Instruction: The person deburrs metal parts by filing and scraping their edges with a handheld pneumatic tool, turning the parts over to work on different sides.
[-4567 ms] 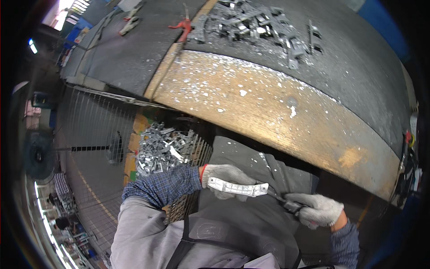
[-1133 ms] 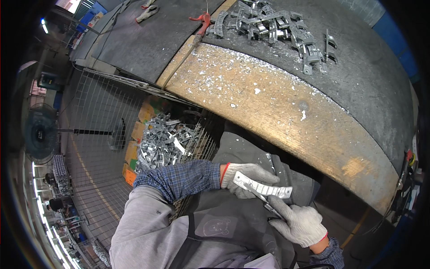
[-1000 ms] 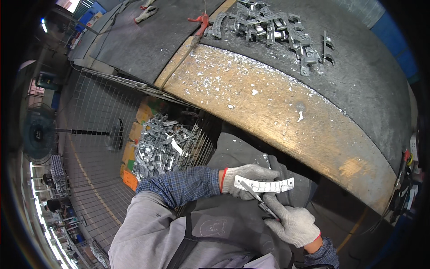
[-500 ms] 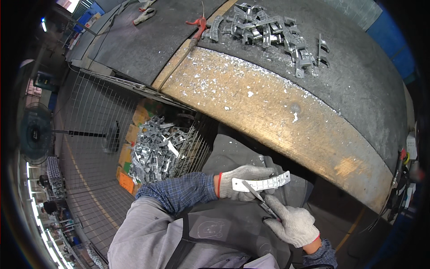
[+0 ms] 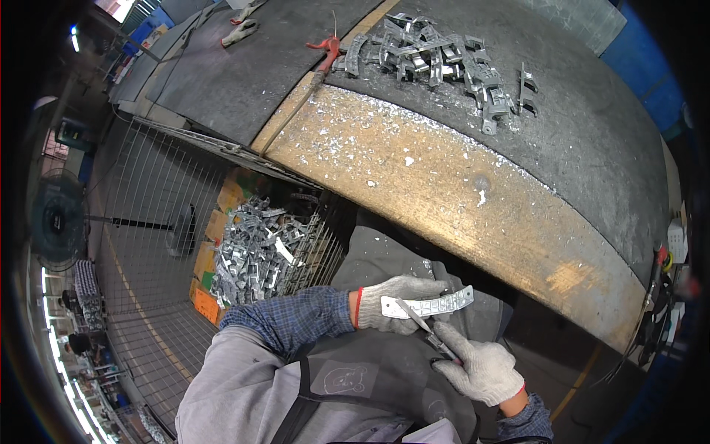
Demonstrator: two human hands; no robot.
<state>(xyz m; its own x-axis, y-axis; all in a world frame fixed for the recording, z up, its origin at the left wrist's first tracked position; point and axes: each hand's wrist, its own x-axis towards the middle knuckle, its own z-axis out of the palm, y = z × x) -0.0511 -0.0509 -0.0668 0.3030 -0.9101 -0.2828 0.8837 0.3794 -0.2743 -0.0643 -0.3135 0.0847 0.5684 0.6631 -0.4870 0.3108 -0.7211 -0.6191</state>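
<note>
1. Now the left hand point(image 5: 392, 287), in a white knitted glove with a red cuff, has its fingers closed around the back of a bright silver, gently curved metal strip point(image 5: 445, 303) with a row of small recesses along its face. The strip sits over the lap, in front of the dark grey apron point(image 5: 373, 255).

2. The right hand point(image 5: 484, 368), gloved alike, is wrapped around the rear of a slim grey metal tool with a narrow blade point(image 5: 416, 317). The blade lies slantwise over the left part of the strip; whether its edge presses on the metal cannot be told.

3. Just lately the strip has turned: about a second ago it ran nearly level, and now its right end stands higher than its left. The blade has kept roughly its place near the left end, so, as I judge it, the work is focused on that stretch.

4. Compared with the earliest picture, the hands have drawn together. Back then the right hand and its tool were off to the right, away from the strip's recessed face; now tool and strip overlap.

5. The grey metal parts heaped on the black-topped bench point(image 5: 592, 148) and those in the wire-mesh cage point(image 5: 159, 214) look unchanged.
</note>
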